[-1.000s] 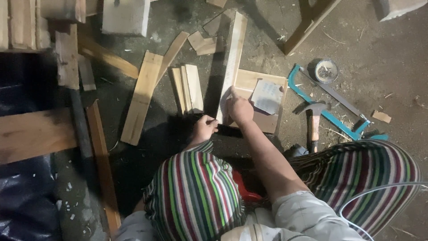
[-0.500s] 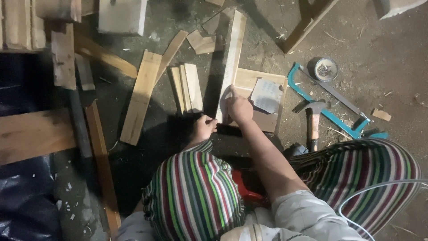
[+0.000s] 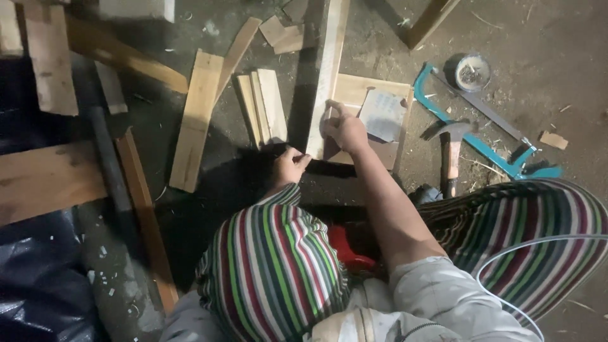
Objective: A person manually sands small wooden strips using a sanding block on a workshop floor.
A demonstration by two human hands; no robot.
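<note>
The right hand (image 3: 345, 130) presses on a long pale wooden slat (image 3: 327, 76) lying over a square wooden board (image 3: 354, 92) on the floor (image 3: 557, 57). The left hand (image 3: 290, 166) rests at the slat's near end. A hammer (image 3: 451, 149) and a teal hacksaw (image 3: 472, 120) lie nearby.

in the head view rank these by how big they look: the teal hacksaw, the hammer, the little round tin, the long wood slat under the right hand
1. Long wood slat, running out of the top of the frame.
2. Teal hacksaw, nearly as long; they are close, so this order is unsure.
3. Hammer.
4. Round tin, clearly the smallest.
</note>
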